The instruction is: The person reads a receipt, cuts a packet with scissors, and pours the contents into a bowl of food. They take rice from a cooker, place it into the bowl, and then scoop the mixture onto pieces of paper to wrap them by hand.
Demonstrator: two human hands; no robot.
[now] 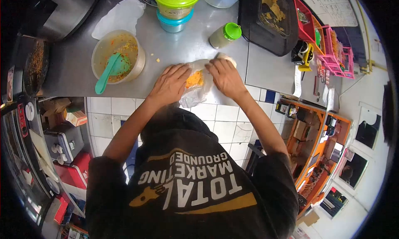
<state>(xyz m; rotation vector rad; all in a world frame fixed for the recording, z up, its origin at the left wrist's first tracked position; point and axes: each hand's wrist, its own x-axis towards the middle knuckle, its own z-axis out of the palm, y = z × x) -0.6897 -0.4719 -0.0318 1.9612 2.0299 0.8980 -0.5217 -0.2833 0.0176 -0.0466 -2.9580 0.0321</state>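
Between my two hands, at the front edge of the steel table, lies a clear plastic bag [193, 98] with an orange, crumbly filling [194, 79] in it. My left hand [170, 83] has its fingers curled over the bag's left side. At the right side, my right hand [226, 77] pinches the plastic, fingers bent. Just beyond the right fingertips is a pale, whitish lump [227, 59], partly covered by the hand; I cannot make out what it is.
To the left stands a plastic tub [139, 63] with food remains and a teal spatula [107, 75]. Behind are a white plastic sheet [120, 16], stacked lidded containers [176, 10] and a green-capped jar [224, 36]. A black tray [272, 43] and pink baskets [338, 58] are right.
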